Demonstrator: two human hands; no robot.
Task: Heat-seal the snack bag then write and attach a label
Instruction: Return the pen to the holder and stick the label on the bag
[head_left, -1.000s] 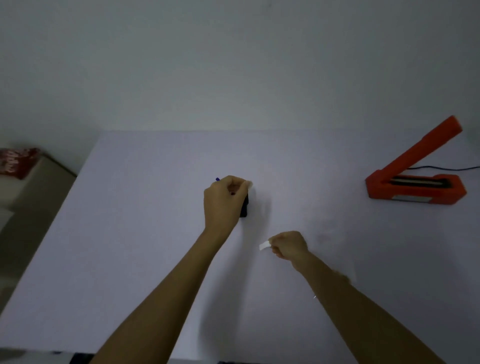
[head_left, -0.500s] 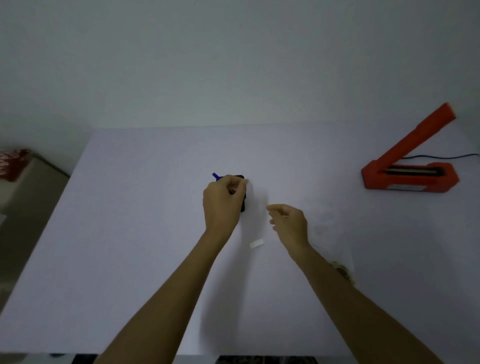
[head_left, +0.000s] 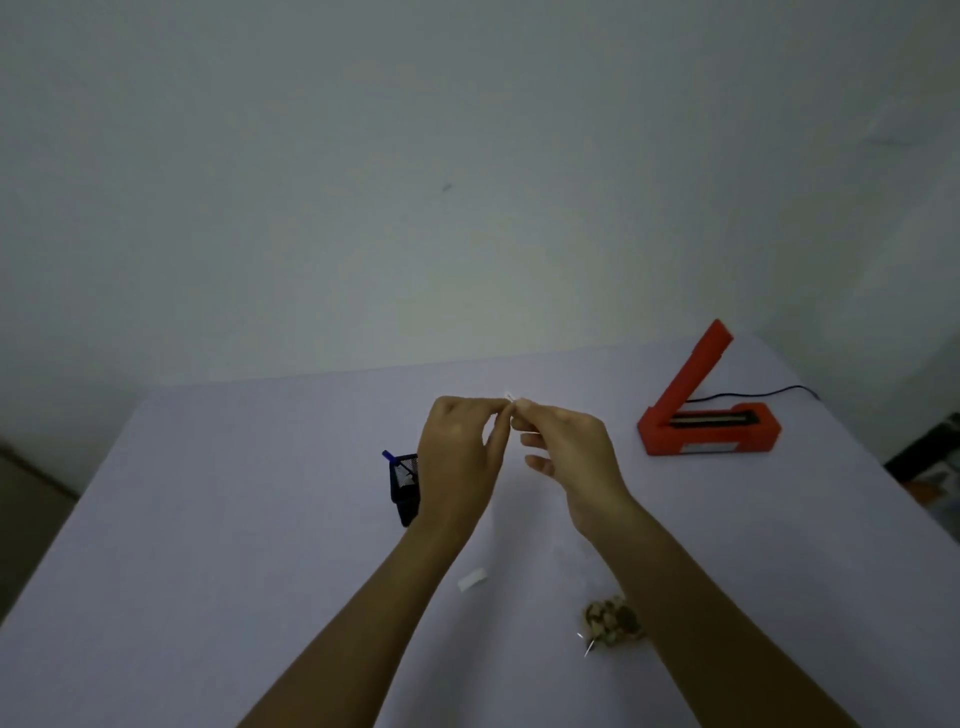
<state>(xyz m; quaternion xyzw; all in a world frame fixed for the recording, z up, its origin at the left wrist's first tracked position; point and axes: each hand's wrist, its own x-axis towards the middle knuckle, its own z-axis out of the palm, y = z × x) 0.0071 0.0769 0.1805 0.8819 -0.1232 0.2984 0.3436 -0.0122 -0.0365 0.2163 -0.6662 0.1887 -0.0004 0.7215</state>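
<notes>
Low in the frame, the clear snack bag (head_left: 610, 621) (lumpy tan contents) lies by a flat white paper strip (head_left: 472, 580). At centre, left hand (head_left: 460, 457) and right hand (head_left: 566, 452) pinch a tiny white label (head_left: 510, 396) together above the black mesh pen cup (head_left: 404, 480). The boxy orange heat sealer (head_left: 709, 428) stands at right, arm raised.

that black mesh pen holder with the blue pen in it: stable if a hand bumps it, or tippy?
Probably tippy. The pen holder looks taller than wide, standing upright on the smooth table. Its mesh walls suggest it is light, so a push would likely slide it. The blue pen leans out past the rim, which may shift weight to that side.
</notes>
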